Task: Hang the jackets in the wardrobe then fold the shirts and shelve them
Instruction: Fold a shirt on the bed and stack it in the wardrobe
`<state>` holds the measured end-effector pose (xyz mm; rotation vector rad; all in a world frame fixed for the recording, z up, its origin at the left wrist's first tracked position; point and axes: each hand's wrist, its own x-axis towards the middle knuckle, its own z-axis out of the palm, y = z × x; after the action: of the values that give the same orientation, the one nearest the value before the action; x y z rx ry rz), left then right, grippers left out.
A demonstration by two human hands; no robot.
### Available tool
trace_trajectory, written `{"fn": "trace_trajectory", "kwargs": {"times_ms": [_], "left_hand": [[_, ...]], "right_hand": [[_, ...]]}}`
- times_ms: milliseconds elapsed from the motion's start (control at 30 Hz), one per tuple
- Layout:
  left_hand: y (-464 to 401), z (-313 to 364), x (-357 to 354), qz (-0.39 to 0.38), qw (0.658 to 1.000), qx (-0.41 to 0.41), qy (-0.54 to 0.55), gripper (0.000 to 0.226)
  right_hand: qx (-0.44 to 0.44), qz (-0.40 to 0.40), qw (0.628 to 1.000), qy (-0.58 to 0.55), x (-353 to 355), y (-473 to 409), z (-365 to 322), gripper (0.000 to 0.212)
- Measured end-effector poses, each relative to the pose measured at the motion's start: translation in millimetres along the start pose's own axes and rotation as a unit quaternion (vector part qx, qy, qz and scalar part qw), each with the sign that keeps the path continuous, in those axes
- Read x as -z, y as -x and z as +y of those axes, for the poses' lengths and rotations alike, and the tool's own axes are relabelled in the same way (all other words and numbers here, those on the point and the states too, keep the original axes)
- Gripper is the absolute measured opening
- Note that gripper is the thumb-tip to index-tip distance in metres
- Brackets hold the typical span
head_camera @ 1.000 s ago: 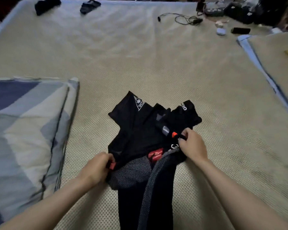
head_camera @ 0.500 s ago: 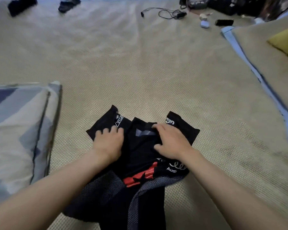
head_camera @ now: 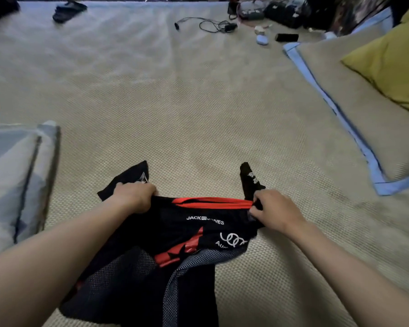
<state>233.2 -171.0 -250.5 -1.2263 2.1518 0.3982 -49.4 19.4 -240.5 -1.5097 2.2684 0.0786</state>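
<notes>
- Both hands, L (head_camera: 136, 197) & R (head_camera: 275, 212), pinch black shirt (head_camera: 198, 232) by its shoulders, near centre of bed (head_camera: 198, 102).
- Pillow (head_camera: 12, 182) near left; yellow cushion (head_camera: 392, 60) far right; cable (head_camera: 208, 24) & dark clothes (head_camera: 67, 11) at far edge.

Both hands, previously flat on the shirt (head_camera: 198, 232), now grip its shoulders: left hand (head_camera: 135, 197), right hand (head_camera: 274, 212). Red collar exposed; sleeves spread apart.
</notes>
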Motion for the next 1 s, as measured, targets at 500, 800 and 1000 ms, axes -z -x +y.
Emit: {"fn": "trace_trajectory", "kwargs": {"times_ms": [500,800,1000], "left_hand": [[44.5,7.6,-23.5,0.125,0.951,-0.04,0.279,0.025],[194.5,-72.7,186.2,0.289,0.853,-0.114,0.42,0.068],[359.8,-92.4,350.2,0.383,0.797,-0.232,0.405,0.055]], "right_hand": [[0.016,0.024,0.999,-0.038,9.1,30.6,-93.9,0.031],[0.034,0.148,0.859,-0.488,233.2,83.9,-130.6,0.011],[0.142,0.286,0.834,-0.449,429.0,162.5,-174.7,0.005]]}}
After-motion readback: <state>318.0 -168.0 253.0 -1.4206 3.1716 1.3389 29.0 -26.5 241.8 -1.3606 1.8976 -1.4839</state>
